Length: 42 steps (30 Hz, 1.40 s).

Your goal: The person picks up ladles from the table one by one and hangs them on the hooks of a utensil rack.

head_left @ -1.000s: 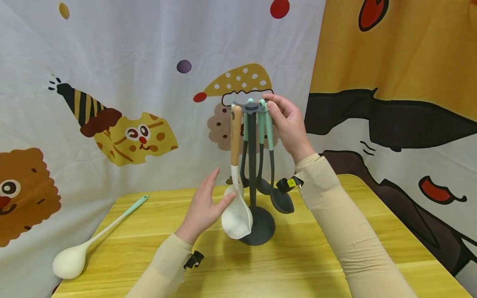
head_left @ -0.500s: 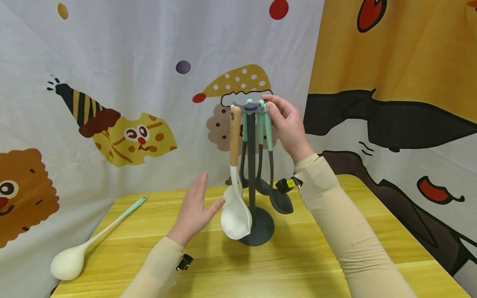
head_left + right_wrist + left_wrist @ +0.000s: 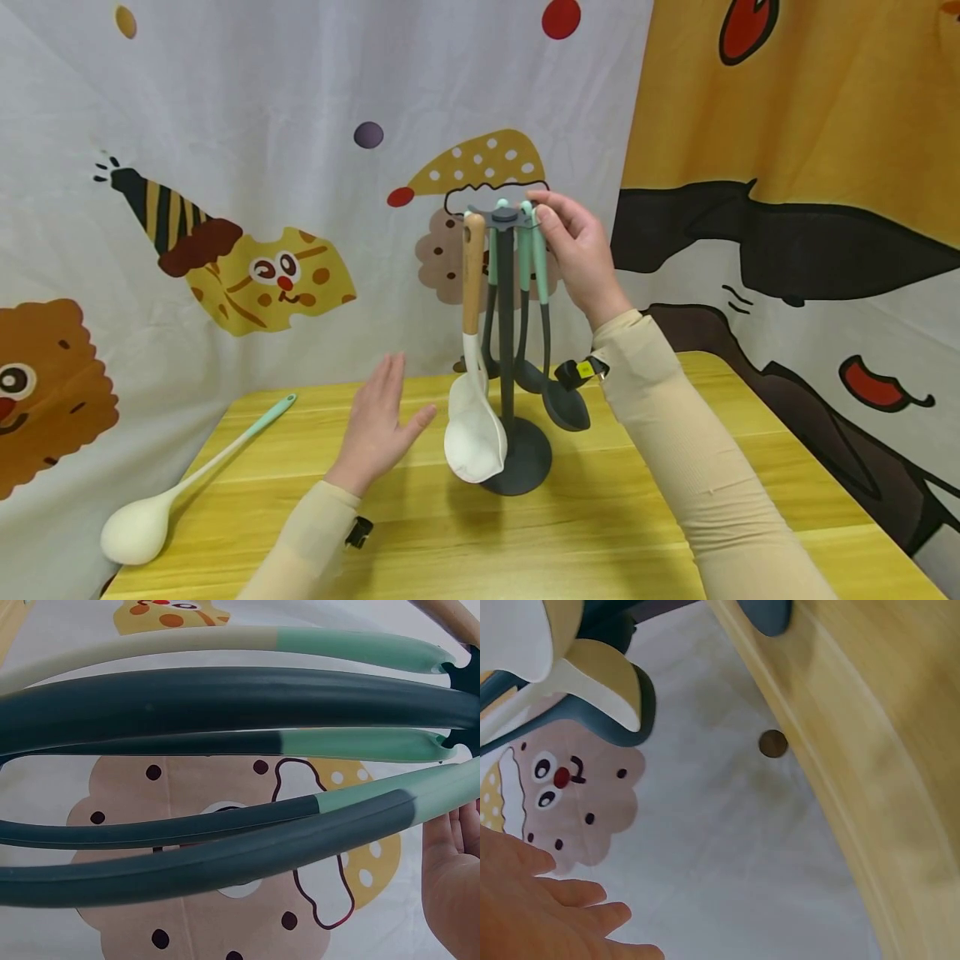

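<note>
A dark utensil stand (image 3: 507,358) rises from a round base, hung with several kitchen utensils. On its near side hangs a white ladle (image 3: 476,446) with a wooden handle. My left hand (image 3: 375,429) is apart from it, to its left, fingers straight and thumb spread; the left wrist view shows the same hand (image 3: 547,907) holding nothing. My right hand (image 3: 581,250) grips the stand's top at the right with thumb and forefinger, beside the mint handle (image 3: 541,267) of a dark ladle (image 3: 567,408). Its fingertips are hidden behind the mint handle (image 3: 450,791) in the right wrist view.
At the table's left edge lies a cream ladle (image 3: 138,529) with a mint handle tip, its bowl toward me. The wooden table (image 3: 600,533) backs onto a printed cloth (image 3: 300,167) with cartoon figures. More dark utensils (image 3: 531,377) hang behind the stand's pole.
My left hand has drawn back from the white ladle, leftward and slightly down, its fingers staying straight. The right hand and the hanging utensils hold still.
</note>
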Tool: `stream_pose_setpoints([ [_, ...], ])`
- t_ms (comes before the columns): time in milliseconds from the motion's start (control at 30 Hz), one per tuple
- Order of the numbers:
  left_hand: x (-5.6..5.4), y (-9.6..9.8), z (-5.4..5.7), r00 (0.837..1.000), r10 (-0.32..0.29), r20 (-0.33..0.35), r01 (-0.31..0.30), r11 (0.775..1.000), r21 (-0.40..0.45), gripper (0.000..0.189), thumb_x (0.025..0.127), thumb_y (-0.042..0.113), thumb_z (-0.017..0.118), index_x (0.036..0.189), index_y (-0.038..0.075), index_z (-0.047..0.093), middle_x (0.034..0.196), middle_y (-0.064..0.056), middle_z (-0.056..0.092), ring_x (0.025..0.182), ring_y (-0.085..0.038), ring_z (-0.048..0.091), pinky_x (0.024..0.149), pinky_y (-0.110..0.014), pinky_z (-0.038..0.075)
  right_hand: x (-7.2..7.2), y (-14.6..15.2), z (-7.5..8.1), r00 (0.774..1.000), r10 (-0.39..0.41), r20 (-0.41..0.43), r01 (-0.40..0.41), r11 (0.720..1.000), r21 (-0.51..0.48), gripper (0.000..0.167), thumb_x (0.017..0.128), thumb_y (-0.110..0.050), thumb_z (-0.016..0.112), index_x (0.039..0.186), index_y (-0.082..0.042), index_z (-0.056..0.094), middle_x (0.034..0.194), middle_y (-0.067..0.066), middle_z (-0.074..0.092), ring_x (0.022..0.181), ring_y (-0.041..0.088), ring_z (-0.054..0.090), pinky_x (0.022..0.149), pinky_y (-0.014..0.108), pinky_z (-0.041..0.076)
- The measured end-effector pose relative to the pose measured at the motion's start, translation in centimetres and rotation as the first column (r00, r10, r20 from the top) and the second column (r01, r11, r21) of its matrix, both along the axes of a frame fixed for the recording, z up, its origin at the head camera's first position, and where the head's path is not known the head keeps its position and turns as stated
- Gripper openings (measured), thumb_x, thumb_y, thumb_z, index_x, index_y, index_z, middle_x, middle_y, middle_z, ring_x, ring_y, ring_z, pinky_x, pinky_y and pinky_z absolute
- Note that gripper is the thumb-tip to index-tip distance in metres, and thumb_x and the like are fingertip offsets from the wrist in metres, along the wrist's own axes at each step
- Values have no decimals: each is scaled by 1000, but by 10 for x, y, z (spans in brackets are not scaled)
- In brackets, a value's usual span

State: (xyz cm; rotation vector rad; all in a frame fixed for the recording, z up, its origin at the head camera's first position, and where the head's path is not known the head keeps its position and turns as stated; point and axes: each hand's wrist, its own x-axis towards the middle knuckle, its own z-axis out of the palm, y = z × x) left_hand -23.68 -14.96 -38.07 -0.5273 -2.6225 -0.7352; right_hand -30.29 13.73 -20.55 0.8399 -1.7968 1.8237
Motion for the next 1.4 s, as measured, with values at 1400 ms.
stream_pose_setpoints([
  [1400,-13,-62,-25,958,227,174,-193,962,-192,100,94,70,43,158,1,10,160,-31,3,145,-51,1,105,-77,-3,0,0,0,1000,-4,-7,4,1000,5,38,104,-17,50,135,5,54,124,14,63,107,17,62,98,37,49],
])
